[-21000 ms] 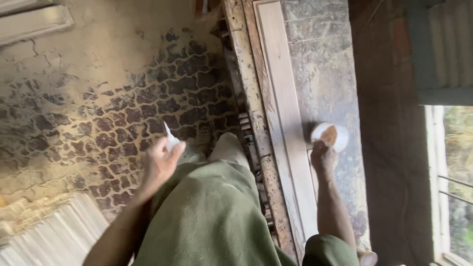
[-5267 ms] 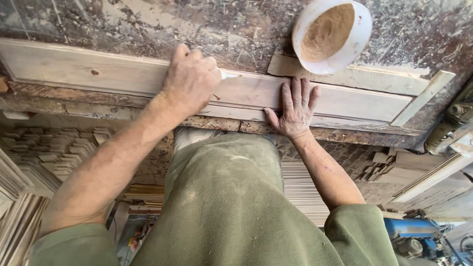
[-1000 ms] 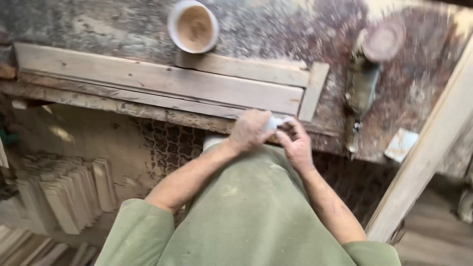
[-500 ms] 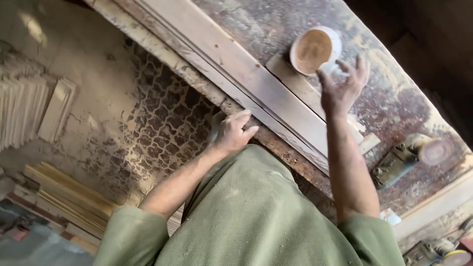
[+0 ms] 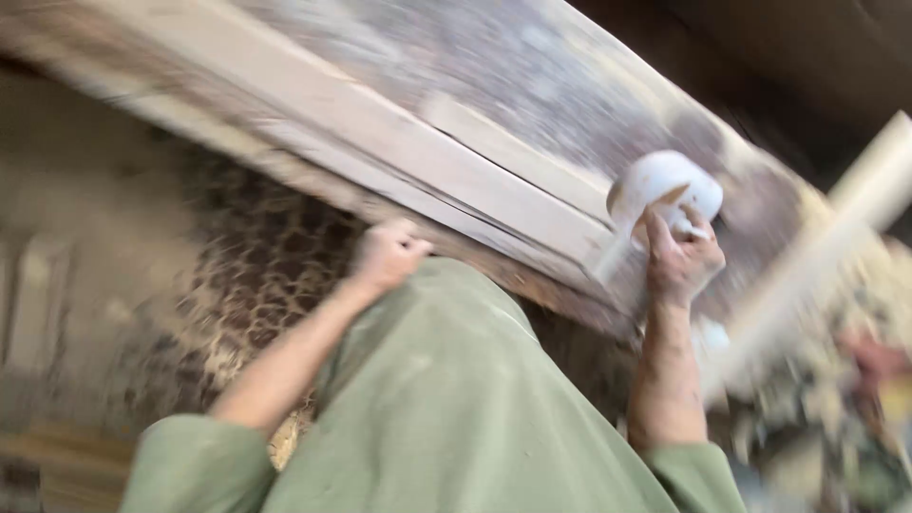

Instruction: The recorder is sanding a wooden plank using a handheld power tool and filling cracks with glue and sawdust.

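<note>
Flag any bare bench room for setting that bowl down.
Bare patch: the stained bench top beyond the long boards. Crowded: the near edge is all boards; the right hand holds the white bowl at their end. Right of it, blurred clutter.

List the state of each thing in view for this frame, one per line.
White bowl: lifted off the bench, tilted, gripped by the right hand.
Left hand: closed in a fist by the bench edge; contents hidden.
Wooden panel: lying flat on the workbench.
</note>
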